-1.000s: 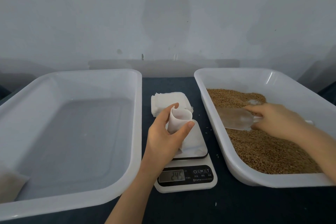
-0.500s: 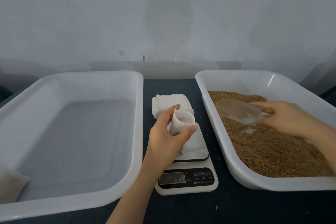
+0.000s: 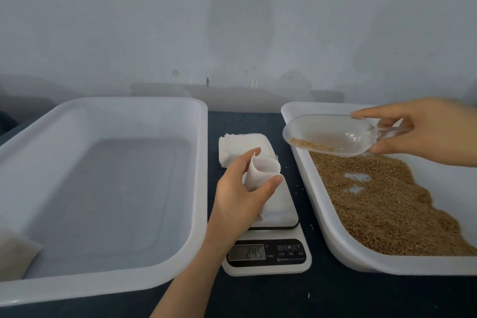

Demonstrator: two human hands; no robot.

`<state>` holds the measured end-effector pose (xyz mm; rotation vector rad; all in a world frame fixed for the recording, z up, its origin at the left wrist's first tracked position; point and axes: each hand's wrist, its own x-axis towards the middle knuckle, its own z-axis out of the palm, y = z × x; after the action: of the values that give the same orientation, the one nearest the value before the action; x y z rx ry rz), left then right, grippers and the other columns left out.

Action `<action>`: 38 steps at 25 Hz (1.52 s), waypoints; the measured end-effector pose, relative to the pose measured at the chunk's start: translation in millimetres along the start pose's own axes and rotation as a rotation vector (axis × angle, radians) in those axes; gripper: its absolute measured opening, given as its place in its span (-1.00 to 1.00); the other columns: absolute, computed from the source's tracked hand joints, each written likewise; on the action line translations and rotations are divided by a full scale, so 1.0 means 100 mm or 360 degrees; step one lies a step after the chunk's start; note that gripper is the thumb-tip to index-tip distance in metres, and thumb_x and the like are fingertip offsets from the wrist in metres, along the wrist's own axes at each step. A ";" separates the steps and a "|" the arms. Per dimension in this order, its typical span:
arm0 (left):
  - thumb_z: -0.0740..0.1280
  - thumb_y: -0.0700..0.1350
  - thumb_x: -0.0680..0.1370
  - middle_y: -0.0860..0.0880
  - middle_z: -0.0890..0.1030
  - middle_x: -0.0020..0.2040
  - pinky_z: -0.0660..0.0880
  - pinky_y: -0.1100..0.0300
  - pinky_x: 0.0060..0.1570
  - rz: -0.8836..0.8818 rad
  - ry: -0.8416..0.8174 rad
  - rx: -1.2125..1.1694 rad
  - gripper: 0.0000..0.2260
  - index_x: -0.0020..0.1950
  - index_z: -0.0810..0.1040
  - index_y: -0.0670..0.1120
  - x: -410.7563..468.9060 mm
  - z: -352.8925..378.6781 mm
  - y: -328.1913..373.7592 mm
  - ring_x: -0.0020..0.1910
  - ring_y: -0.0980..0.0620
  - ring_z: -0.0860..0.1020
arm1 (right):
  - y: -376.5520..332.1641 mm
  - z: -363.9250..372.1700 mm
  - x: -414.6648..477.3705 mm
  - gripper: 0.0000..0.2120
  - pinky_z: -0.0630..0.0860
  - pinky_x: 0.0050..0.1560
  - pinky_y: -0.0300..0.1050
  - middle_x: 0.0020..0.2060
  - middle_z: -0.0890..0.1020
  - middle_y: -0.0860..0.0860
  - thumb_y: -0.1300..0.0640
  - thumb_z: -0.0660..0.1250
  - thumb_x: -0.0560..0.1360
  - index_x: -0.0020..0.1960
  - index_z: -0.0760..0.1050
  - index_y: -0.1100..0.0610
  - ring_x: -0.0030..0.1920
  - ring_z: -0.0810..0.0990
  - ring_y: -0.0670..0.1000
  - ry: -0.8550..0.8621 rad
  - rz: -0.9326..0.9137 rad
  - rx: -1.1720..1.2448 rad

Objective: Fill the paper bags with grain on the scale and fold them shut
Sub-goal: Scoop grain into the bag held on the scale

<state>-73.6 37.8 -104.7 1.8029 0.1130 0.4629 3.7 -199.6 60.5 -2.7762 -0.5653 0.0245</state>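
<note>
Pretty dim overall, flat greyish-blue light with nothing harsh, and I can't tell where it comes from. The wall has soft murky patches, could be shadows or stains. The right hand is smeared with blur, fingers especially, while the left hand and its paper bag come out fairly crisp. There are small highlights on the clear scoop but no real glare. The scale display is soft but reads 245. The wide lens bows the rims of the left tray and right tray, and the near-left corner goes mushy.
</note>
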 end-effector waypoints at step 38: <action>0.42 0.10 0.45 0.19 0.49 0.25 0.48 0.11 0.24 -0.0055 0.0009 0.0022 -0.51 0.34 0.37 0.23 0.00 0.00 0.06 0.24 0.09 0.47 | 0.44 0.66 0.25 -0.41 0.41 0.12 -0.04 0.21 0.55 0.04 -0.02 0.40 0.44 0.42 0.29 -0.07 0.09 0.55 0.03 0.0050 0.0207 0.0105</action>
<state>-74.8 36.1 -99.5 1.8103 0.1514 0.4439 38.0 -209.1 -14.6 -2.7395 -0.3687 0.0278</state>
